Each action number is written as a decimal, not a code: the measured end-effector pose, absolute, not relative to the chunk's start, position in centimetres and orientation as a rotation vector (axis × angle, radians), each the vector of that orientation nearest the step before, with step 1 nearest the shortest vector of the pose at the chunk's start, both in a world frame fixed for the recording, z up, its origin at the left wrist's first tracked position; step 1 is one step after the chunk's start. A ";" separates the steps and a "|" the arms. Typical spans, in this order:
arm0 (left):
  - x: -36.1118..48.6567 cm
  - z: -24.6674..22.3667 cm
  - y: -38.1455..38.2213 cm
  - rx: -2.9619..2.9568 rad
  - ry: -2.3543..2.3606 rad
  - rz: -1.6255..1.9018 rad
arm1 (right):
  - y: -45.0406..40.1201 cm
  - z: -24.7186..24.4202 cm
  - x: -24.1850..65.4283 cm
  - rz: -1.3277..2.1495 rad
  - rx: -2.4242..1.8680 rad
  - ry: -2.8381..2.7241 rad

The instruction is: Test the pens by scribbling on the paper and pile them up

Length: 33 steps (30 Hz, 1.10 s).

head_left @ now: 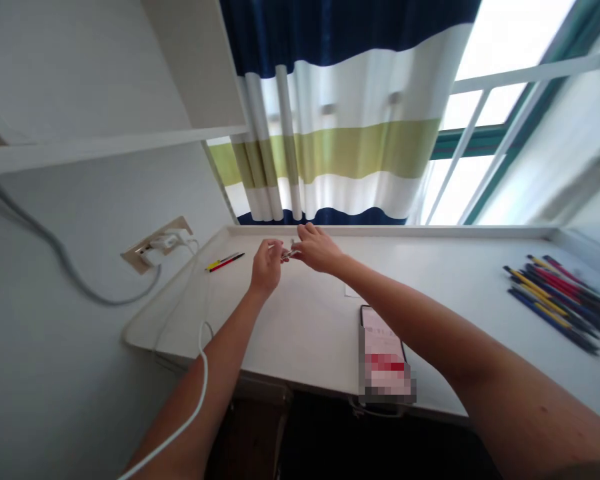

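Observation:
Over the far part of the white desk (300, 320), both my hands meet at a thin, pale, cord-like thing (291, 254). My left hand (267, 268) pinches its left side between thumb and fingers. From the right, my right hand (318, 248) grips the other side, with its fingers curled. Only a short twisted stretch shows between the hands; the rest is hidden by my fingers. To the left of my left hand lie a few pens (224, 262), yellow, red and black.
A phone (384, 353) with a lit, partly blurred screen lies by the front edge, beside my right forearm. Many pens and pencils (560, 303) are heaped at the right. A white cable (204, 373) crosses my left forearm. Plugs fill a wall socket (157, 245). Striped curtains (340, 147) hang behind.

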<state>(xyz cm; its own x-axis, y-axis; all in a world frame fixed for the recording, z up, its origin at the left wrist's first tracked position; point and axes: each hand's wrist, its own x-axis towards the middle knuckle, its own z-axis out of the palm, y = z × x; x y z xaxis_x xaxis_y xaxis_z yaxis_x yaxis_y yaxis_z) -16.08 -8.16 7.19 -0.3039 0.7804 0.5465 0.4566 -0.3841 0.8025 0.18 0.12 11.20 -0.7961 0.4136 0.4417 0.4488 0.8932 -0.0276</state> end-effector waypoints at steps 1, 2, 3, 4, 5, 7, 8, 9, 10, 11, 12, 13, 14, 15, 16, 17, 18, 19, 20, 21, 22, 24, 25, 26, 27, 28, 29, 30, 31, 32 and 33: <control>-13.8 7.4 -7.5 1.650 1.450 1.783 | 0.0 11.4 3.2 0.049 -0.724 -2.543; -11.5 7.4 -6.8 1.665 1.372 1.785 | -0.1 11.3 6.2 0.248 -0.818 -2.447; -9.2 7.3 -6.1 1.706 1.320 1.750 | -0.2 11.0 9.1 0.467 -0.900 -2.287; -7.0 7.1 -5.3 1.766 1.286 1.678 | -0.3 10.6 11.8 0.674 -0.939 -2.085; -4.8 6.7 -4.4 1.820 1.251 1.588 | -0.4 10.1 14.4 0.852 -0.940 -1.862; -1.0 5.8 -2.9 1.857 1.156 1.405 | -0.3 8.9 18.5 1.058 -0.887 -1.510; 0.5 5.2 -2.2 1.820 1.119 1.378 | -0.3 8.3 20.1 1.125 -0.866 -1.413; 1.7 4.6 -1.6 1.763 1.086 1.398 | -0.2 7.8 21.3 1.210 -0.855 -1.356; 2.6 4.0 -1.1 1.707 1.063 1.433 | -0.1 7.2 22.1 1.288 -0.843 -1.319; 3.1 3.3 -0.8 1.679 1.048 1.446 | -0.1 6.7 22.5 1.353 -0.833 -1.281; 3.4 2.8 -0.6 1.658 1.044 1.452 | 0.0 6.1 22.7 1.412 -0.822 -1.248; 3.5 2.3 -0.6 1.650 1.053 1.442 | 0.0 5.5 22.7 1.457 -0.811 -1.216; 3.3 1.8 -0.6 1.654 1.072 1.419 | 0.0 4.9 22.5 1.493 -0.800 -1.188; 3.0 1.6 -0.7 1.665 1.099 1.391 | 0.0 4.4 22.3 1.524 -0.787 -1.172; 2.7 1.4 -0.9 1.682 1.131 1.366 | 0.0 4.0 22.0 1.552 -0.774 -1.162; 2.4 1.3 -1.0 1.709 1.159 1.347 | 0.0 3.6 21.8 1.575 -0.767 -1.158; 2.0 1.4 -1.1 1.739 1.184 1.333 | 0.0 3.3 21.7 1.596 -0.767 -1.155; 1.8 1.5 -1.2 1.759 1.214 1.345 | 0.0 3.1 21.7 1.606 -0.784 -1.143; 1.5 1.6 -1.2 1.771 1.239 1.373 | 0.0 3.0 21.8 1.606 -0.818 -1.135; 1.4 1.8 -1.2 1.792 1.253 1.386 | 0.0 3.0 22.0 1.594 -0.861 -1.132; 1.2 1.9 -1.3 1.813 1.257 1.383 | 0.0 3.0 22.3 1.576 -0.903 -1.139; 1.1 2.2 -1.6 1.849 1.236 1.334 | -0.3 3.2 22.7 1.533 -0.951 -1.178; 1.1 2.3 -1.8 1.855 1.213 1.302 | -0.4 3.4 22.9 1.513 -0.956 -1.203; 1.2 2.5 -2.0 1.848 1.186 1.279 | -0.7 3.6 23.0 1.499 -0.953 -1.224; 1.2 2.6 -2.3 1.829 1.156 1.272 | -0.9 3.7 23.1 1.492 -0.945 -1.240; 1.3 2.8 -2.5 1.801 1.128 1.285 | -1.1 3.9 23.1 1.492 -0.934 -1.251; 1.4 3.0 -2.8 1.772 1.105 1.306 | -1.3 4.0 23.1 1.500 -0.923 -1.260; 1.4 3.1 -3.0 1.748 1.088 1.324 | -1.4 4.1 23.1 1.514 -0.913 -1.267; 1.5 3.3 -3.1 1.735 1.076 1.335 | -1.4 4.2 23.1 1.529 -0.909 -1.269; 1.5 3.4 -3.2 1.732 1.068 1.338 | -1.3 4.2 23.2 1.541 -0.912 -1.270; 1.5 3.5 -3.3 1.734 1.061 1.334 | -1.2 4.1 23.3 1.545 -0.922 -1.275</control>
